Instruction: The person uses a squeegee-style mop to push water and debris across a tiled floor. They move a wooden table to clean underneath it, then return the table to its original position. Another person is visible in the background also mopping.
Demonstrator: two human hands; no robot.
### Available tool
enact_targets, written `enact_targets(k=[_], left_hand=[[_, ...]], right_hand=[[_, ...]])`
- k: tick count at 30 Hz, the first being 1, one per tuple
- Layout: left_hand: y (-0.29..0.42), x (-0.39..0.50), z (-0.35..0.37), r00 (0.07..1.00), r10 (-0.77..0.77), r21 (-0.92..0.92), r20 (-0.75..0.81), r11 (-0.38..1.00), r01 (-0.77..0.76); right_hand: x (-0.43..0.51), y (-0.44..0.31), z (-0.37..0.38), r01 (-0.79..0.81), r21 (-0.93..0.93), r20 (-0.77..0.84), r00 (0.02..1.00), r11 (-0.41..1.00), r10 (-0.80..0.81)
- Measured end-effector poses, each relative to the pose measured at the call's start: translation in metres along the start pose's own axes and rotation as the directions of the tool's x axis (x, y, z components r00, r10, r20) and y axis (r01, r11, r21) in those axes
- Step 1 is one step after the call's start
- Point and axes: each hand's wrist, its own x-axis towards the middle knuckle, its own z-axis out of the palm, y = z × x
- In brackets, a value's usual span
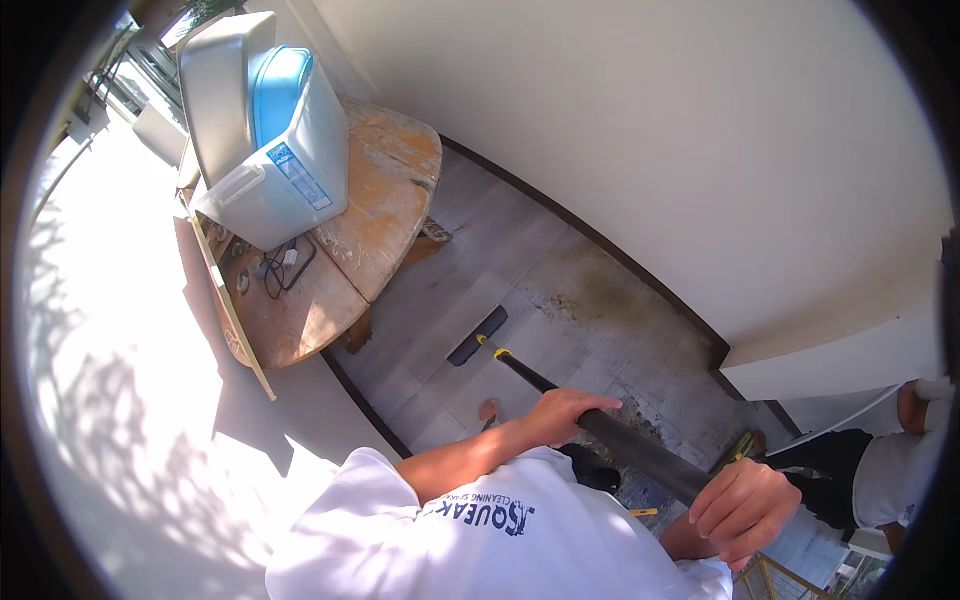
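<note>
A long-handled floor broom or brush slants across the view, with its dark, narrow head [478, 336] resting on the grey tiled floor and yellow collars near the head. My left hand [564, 414] is closed around the black handle [637, 448] partway up. Higher on the same handle, near its upper end, my right hand [744, 510] is wrapped around it. Brown and greenish dirt stains [596, 289] mark the tiles beyond the head. Looser debris [637, 420] lies near the handle, partly hidden beneath it.
At the upper left, a worn wooden table [382, 217] bears a translucent plastic bin [300, 187] with tubs and a cable [281, 274]. A pale wall [637, 135] with dark skirting bounds the floor. At the right stands another person [892, 472] beside a white pole and green broom [739, 450].
</note>
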Motion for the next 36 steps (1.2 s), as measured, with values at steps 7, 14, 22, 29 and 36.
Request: enact_targets(k=[7,14,22,29,36], left_hand=[[-0.036,-0.022,-0.039,0.998,-0.064,0.038,-0.003,0.997,0.064],[-0.081,-0.041,-0.085,0.996,-0.057,0.065,-0.075,0.996,0.062],[-0.149,-0.052,-0.092,0.996,-0.055,0.139,-0.069,0.988,0.064],[-0.212,-0.033,-0.063,0.922,-0.254,0.369,0.293,0.919,0.136],[-0.297,-0.051,-0.021,0.759,-0.492,0.544,0.427,0.81,0.219]], right_hand=[[0.025,0.041,0.014,-0.215,-0.025,-0.088,0.973,0.976,0.212],[0.047,0.099,0.016,-0.371,0.219,0.014,0.926,0.903,0.377],[0.045,0.128,0.019,-0.846,-0.475,-0.132,0.341,0.243,0.931],[-0.03,0.198,0.008,-0.6,-0.602,-0.243,-0.492,-0.528,0.836],[-0.167,0.281,-0.017,-0.761,-0.518,-0.205,-0.335,-0.392,0.92]])
